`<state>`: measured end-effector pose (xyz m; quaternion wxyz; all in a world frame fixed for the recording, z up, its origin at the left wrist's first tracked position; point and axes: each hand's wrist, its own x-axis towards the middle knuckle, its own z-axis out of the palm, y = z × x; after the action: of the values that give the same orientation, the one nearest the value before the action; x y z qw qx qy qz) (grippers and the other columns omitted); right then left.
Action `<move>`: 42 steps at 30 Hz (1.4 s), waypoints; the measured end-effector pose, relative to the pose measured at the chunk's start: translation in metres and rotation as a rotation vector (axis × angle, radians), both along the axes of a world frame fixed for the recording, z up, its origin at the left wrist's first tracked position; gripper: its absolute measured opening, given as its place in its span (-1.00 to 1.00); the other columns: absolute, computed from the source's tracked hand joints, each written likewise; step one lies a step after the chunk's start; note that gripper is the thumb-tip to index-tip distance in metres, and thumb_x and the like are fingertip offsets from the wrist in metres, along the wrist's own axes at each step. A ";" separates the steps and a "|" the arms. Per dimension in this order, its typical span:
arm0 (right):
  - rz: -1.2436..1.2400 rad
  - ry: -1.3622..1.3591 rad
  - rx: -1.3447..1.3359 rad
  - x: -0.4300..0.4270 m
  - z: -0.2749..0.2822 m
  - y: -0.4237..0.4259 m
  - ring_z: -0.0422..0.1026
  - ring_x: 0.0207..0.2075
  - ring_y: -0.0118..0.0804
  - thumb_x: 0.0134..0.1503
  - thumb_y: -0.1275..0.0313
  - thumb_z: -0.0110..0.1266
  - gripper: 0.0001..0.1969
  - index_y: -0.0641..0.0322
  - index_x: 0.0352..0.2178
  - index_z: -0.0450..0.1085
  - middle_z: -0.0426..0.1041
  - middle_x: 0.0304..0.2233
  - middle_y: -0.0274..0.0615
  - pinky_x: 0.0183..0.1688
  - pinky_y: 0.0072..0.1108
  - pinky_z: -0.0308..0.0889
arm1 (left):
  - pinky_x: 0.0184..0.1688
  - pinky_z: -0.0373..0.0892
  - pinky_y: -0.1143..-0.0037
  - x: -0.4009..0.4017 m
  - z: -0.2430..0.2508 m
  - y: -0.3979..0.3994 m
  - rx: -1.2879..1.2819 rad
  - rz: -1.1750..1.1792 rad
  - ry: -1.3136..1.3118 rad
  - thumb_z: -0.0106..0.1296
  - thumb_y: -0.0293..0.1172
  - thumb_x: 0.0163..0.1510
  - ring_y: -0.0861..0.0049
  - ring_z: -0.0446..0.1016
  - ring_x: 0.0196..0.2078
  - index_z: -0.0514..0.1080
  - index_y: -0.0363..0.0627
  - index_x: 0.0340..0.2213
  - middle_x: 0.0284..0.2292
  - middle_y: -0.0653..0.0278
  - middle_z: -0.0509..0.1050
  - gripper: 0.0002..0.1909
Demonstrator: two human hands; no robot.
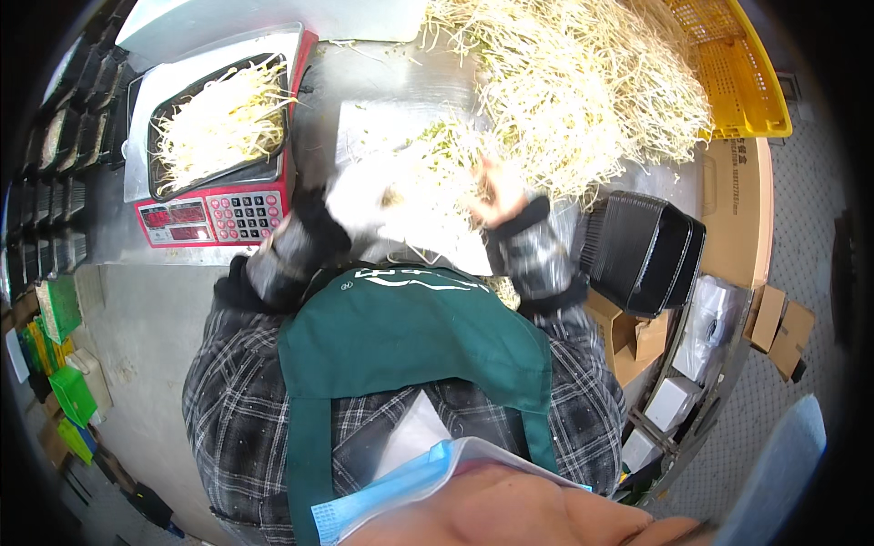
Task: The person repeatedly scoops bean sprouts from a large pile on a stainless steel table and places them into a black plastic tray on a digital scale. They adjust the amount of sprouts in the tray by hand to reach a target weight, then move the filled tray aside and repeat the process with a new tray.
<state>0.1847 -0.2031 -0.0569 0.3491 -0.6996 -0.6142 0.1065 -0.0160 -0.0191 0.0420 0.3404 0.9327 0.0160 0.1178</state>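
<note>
Bean sprouts point(437, 160) lie in a small heap on the steel table before me, partly washed out by glare. My right hand point(502, 194) is at the right side of this heap, its fingers bent among the sprouts. To the left, my left hand point(362, 191) is blurred and overexposed, so its fingers and anything in them cannot be made out. Beyond my right hand spreads a large pile of bean sprouts point(587, 95). A black plastic tray point(158, 167) filled with sprouts rests on a red digital scale point(212, 218) at the left.
Nested black plastic trays point(635, 252) stand at the table's right edge. Behind them are a cardboard box point(737, 211) and a yellow perforated crate point(741, 89). Stacked filled trays point(75, 136) line the far left. A pale bin point(273, 17) sits behind the scale.
</note>
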 end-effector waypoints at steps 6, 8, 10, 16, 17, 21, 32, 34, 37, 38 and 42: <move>-0.094 -0.056 0.041 -0.056 0.040 0.002 0.24 -0.08 0.08 -0.35 0.27 0.24 -0.31 0.27 -0.11 0.23 0.18 -0.06 0.16 -0.05 -0.30 0.19 | 0.05 0.06 0.32 0.002 -0.012 -0.020 0.059 0.106 -0.077 0.03 -0.24 -0.21 0.14 0.20 -0.01 0.14 -0.19 0.01 -0.09 0.03 0.27 -0.30; -0.055 -0.029 -0.036 -0.044 0.062 0.009 0.27 -0.10 0.04 -0.34 0.23 0.24 -0.31 0.22 -0.10 0.23 0.20 -0.06 0.11 -0.07 -0.34 0.21 | 0.03 0.08 0.29 0.038 -0.026 0.002 -0.221 0.107 -0.332 -0.06 -0.30 -0.17 0.14 0.21 -0.04 0.18 -0.21 -0.03 -0.09 0.04 0.27 -0.40; -0.015 -0.076 -0.107 -0.033 0.085 0.011 0.27 -0.08 0.02 -0.32 0.21 0.24 -0.31 0.23 -0.10 0.23 0.22 -0.08 0.11 -0.05 -0.36 0.21 | 0.08 0.03 0.25 0.067 -0.028 0.039 0.250 0.358 -0.147 -0.12 -0.31 -0.06 0.21 0.15 0.05 0.20 -0.21 -0.04 -0.02 0.04 0.23 -0.49; -0.089 -0.047 -0.100 -0.025 0.066 -0.002 0.22 -0.03 0.06 -0.29 0.24 0.26 -0.31 0.39 -0.12 0.22 0.24 -0.10 0.17 0.00 -0.32 0.15 | 0.06 0.08 0.31 0.107 -0.065 0.092 0.333 0.601 0.233 -0.22 -0.14 0.03 0.17 0.15 0.04 0.09 -0.27 0.00 -0.01 -0.06 0.18 -0.43; -0.079 -0.039 -0.093 -0.023 0.062 -0.008 0.21 -0.02 0.06 -0.28 0.24 0.25 -0.31 0.40 -0.12 0.21 0.24 -0.10 0.17 0.01 -0.32 0.14 | 0.05 0.10 0.33 0.093 -0.046 0.072 0.254 0.550 0.303 -0.23 -0.11 0.03 0.17 0.16 0.04 0.12 -0.30 -0.02 -0.02 -0.08 0.19 -0.42; -0.139 0.020 -0.049 -0.005 0.050 -0.024 0.24 -0.05 0.08 -0.34 0.23 0.27 -0.26 0.42 -0.11 0.20 0.23 -0.10 0.23 -0.02 -0.33 0.18 | 0.03 0.15 0.34 0.007 -0.037 0.012 0.215 0.275 -0.066 0.01 -0.01 -0.11 0.19 0.27 -0.04 0.26 -0.25 -0.10 -0.15 -0.03 0.33 -0.36; -0.160 -0.010 0.233 -0.031 0.076 0.013 0.39 -0.27 -0.09 -0.26 0.57 -0.03 -0.68 0.32 -0.34 0.34 0.37 -0.30 0.04 -0.19 -0.44 0.29 | -0.34 0.32 0.37 0.013 -0.069 -0.012 -0.310 0.230 -0.365 0.08 -0.23 -0.24 0.23 0.40 -0.35 0.38 -0.19 -0.29 -0.39 0.10 0.42 -0.57; -0.043 0.168 0.269 -0.020 0.097 0.001 0.35 -0.20 -0.12 -0.24 0.54 0.00 -0.67 0.33 -0.32 0.34 0.34 -0.24 0.04 -0.13 -0.43 0.25 | -0.30 0.32 0.39 0.005 -0.052 -0.014 -0.242 0.193 -0.351 0.09 -0.20 -0.24 0.23 0.40 -0.32 0.36 -0.19 -0.25 -0.36 0.09 0.42 -0.52; -0.018 0.112 0.153 -0.030 0.072 -0.015 0.28 -0.09 -0.07 -0.26 0.46 0.09 -0.57 0.32 -0.24 0.32 0.26 -0.14 0.10 -0.04 -0.37 0.17 | -0.18 0.28 0.36 -0.022 -0.006 -0.017 0.009 0.175 -0.021 0.10 -0.15 -0.25 0.23 0.38 -0.23 0.31 -0.20 -0.15 -0.27 0.06 0.40 -0.41; -0.108 0.044 0.078 -0.043 0.066 -0.022 0.16 0.00 0.04 -0.30 0.40 0.16 -0.44 0.30 -0.16 0.28 0.13 -0.04 0.18 0.01 -0.30 0.10 | -0.04 0.16 0.28 -0.036 -0.021 -0.016 0.187 0.195 -0.049 0.08 -0.09 -0.23 0.21 0.30 -0.09 0.22 -0.19 -0.06 -0.14 0.04 0.32 -0.30; -0.196 -0.178 -0.027 -0.077 0.040 -0.041 0.07 0.02 0.25 -0.28 0.39 0.14 -0.39 0.24 -0.09 0.23 -0.01 0.01 0.29 0.02 -0.19 0.08 | 0.01 0.11 0.28 -0.054 -0.034 -0.025 0.502 0.296 0.040 -0.01 -0.06 -0.16 0.24 0.25 -0.04 0.21 -0.15 -0.04 -0.09 0.05 0.29 -0.34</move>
<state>0.1079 -0.2437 -0.0172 0.2925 -0.7676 -0.5700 0.0174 -0.0704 -0.0446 0.0077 0.0777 0.9775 0.1287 0.1481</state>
